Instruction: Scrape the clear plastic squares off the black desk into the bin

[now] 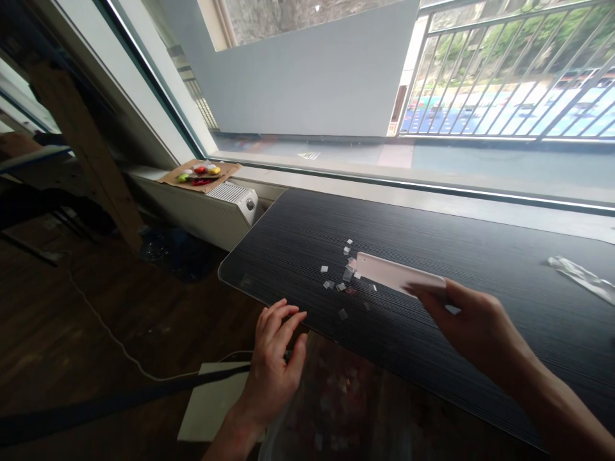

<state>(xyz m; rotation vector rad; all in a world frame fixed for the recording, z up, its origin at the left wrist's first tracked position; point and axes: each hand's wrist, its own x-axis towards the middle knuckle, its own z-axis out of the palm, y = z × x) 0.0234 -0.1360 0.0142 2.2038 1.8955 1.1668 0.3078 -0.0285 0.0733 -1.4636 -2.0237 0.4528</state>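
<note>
Near the middle of the dark wood-grain table [307, 224], my right hand [473, 314] grips one end of a long, flat, pale pink piece [398, 272] with a small hole near its far corner. Its far end touches or lies just above a scatter of small clear and white plastic scraps [341, 286]. By the table's front edge, my left hand [276, 362] is held with fingers apart and nothing in it. Below that edge, between my hands, a translucent container [336, 410] with small bits inside shows dimly.
Crumpled clear plastic [581, 278] lies at the table's right. A radiator [230, 208] stands under the window, topped by brown cardboard [168, 176] with colourful small items [200, 170]. A white cable [115, 339] runs over the floor near a pale board [204, 403].
</note>
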